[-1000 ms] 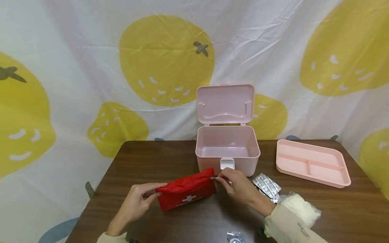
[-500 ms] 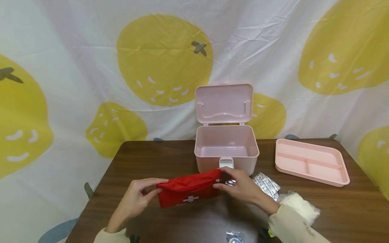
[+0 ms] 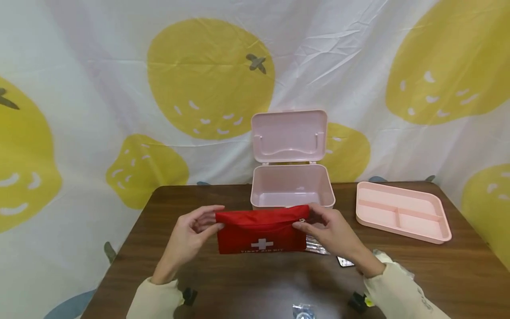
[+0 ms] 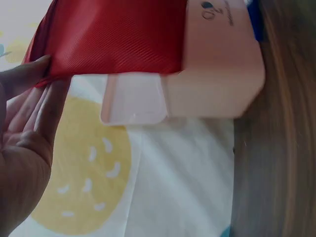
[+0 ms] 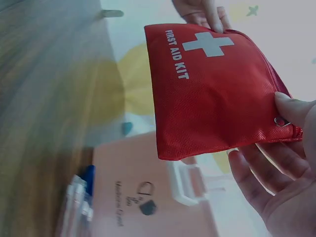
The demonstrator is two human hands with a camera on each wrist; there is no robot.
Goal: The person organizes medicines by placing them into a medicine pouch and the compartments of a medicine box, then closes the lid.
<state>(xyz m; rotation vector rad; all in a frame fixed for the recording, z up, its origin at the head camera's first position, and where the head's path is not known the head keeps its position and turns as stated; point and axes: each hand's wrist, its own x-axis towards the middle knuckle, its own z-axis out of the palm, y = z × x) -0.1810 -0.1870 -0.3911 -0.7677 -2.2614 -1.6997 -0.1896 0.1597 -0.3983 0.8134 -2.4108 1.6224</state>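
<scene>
A red first aid kit pouch [image 3: 260,232] with a white cross hangs level above the table, its zipper along the top edge. At its left upper corner my left hand [image 3: 188,237] pinches the fabric between thumb and fingers. The opposite corner, beside the zipper pull [image 5: 282,121], is held by my right hand [image 3: 336,230], thumb in front and fingers behind. Just behind the pouch stands a pink medicine box [image 5: 153,197] with its lid [image 3: 290,136] raised. In the head view the pouch covers the box's front; the inside that shows is bare.
To the right lies a pink divided tray [image 3: 402,214]. Silver blister packs [image 3: 316,246] sit near the box, partly behind the pouch and right hand. A bagged white item [image 3: 383,256] is mostly hidden by the right sleeve. A small clear packet [image 3: 303,311] lies at the front.
The pouch has risen, levelled and shifted right. My right hand has gone from pinching the zipper pull to gripping the pouch's right corner. The left hand has kept its hold and moved up.
</scene>
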